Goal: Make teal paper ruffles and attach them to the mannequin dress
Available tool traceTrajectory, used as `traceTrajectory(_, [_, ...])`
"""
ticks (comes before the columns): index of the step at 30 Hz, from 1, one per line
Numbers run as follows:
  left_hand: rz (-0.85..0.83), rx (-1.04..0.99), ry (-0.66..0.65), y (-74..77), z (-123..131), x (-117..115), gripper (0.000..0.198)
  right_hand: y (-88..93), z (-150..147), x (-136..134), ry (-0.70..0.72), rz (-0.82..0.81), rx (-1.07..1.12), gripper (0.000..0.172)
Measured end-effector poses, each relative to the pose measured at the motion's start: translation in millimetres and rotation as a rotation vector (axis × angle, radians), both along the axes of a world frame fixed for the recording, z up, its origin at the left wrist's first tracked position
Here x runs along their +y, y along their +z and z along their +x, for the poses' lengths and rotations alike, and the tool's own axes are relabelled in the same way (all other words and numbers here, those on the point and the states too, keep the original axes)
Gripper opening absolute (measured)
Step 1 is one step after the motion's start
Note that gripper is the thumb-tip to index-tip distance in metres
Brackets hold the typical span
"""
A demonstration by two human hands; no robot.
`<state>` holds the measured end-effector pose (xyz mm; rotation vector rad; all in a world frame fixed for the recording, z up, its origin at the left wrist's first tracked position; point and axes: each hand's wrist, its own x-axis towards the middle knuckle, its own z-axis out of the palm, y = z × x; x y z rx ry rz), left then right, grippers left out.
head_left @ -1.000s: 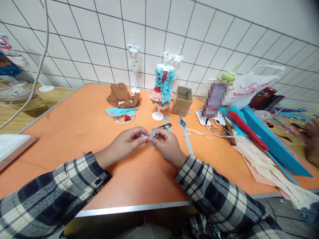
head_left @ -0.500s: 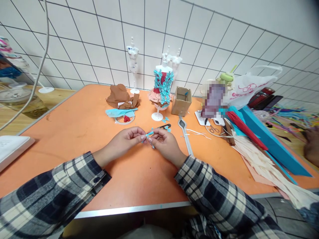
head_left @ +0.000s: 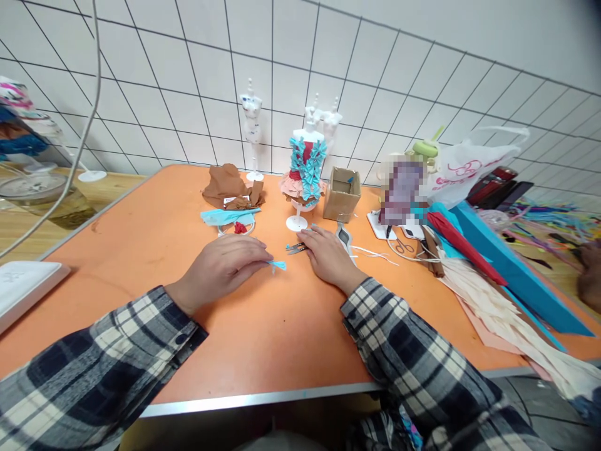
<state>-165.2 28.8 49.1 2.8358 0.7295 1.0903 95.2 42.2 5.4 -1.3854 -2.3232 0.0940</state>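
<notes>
My left hand (head_left: 225, 266) pinches a small twisted strip of light blue fabric (head_left: 278, 265) between thumb and fingertips, just above the table. My right hand (head_left: 331, 255) is palm down over a pair of small thread snips (head_left: 297, 248), fingers closed about the handle, which is hidden; the metal blades stick out to the left. A bit of blue fabric lies by the blades. Behind my hands stands a small mannequin (head_left: 307, 166) in a red bodice with blue ruffled bows and a pink and brown skirt.
Brown fabric (head_left: 225, 185), blue cloth (head_left: 223, 217) and a ring (head_left: 251, 230) lie at the back left. A cardboard box (head_left: 342, 195) stands right of the mannequin. Scissors (head_left: 404, 246), fabric strips (head_left: 474, 294) and a blue board (head_left: 526, 275) crowd the right. Another person's hand (head_left: 590, 275) shows far right.
My hands have parted. The left keeps the blue strip and has drawn slightly left; the right has let go of it and moved right onto the snips.
</notes>
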Motion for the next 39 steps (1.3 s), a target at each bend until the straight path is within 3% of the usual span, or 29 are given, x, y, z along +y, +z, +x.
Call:
traceTrajectory(3, [0.138, 0.057, -0.042, -1.4, -5, 4, 0.019, -4.1, 0, 4, -0.005, 0.011, -0.18, 0.042])
traceTrajectory(9, [0.151, 0.071, -0.06, -6.8, -1, 7, 0.016, 8.9, -5, -3, -0.018, 0.106, -0.253, 0.031])
traceTrajectory(12, [0.218, -0.007, 0.018, -4.5, 1, 4, 0.014, 18.7, -6, -11, -0.087, 0.103, -0.064, 0.03])
traceTrajectory(15, [0.273, -0.005, 0.011, -2.3, 0, 1, 0.014, 26.2, -13, -22, -0.114, 0.049, 0.313, 0.029])
traceTrajectory(17, [0.299, 0.022, -0.024, -1.7, -2, 0, 0.017, 28.5, -20, -30, -0.07, -0.168, 0.606, 0.026])
traceTrajectory(20, [0.365, -0.001, -0.031, -1.9, -5, -1, 0.024, 26.7, -30, -38, -0.002, -0.75, 0.954, 0.029])
traceTrajectory(22, [0.394, -0.009, -0.016, -2.4, -7, 0, 0.026, 23.3, -33, -41, 0.04, -1.088, 1.058, 0.032])
traceTrajectory(24, [0.393, 0.008, 0.017, -2.7, -9, 0, 0.025, 20.5, -34, -42, 0.084, -1.257, 1.106, 0.034])
traceTrajectory(26, [0.378, 0.028, 0.048, -2.5, -9, 0, 0.022, 20.1, -36, -44, 0.105, -1.271, 1.153, 0.039])
traceTrajectory(31, [0.379, -0.034, 0.047, 0.3, -7, -4, 0.02, 33.6, -38, -52, 0.086, -1.057, 1.188, 0.034])
traceTrajectory(35, [0.353, -0.054, 0.068, 2.0, -8, -6, 0.017, 43.3, -34, -60, 0.143, -1.07, 1.188, 0.03])
traceTrajectory(39, [0.423, -0.074, 0.049, 0.7, -12, -2, 0.021, 36.6, -34, -61, 0.16, -1.029, 1.021, 0.041])
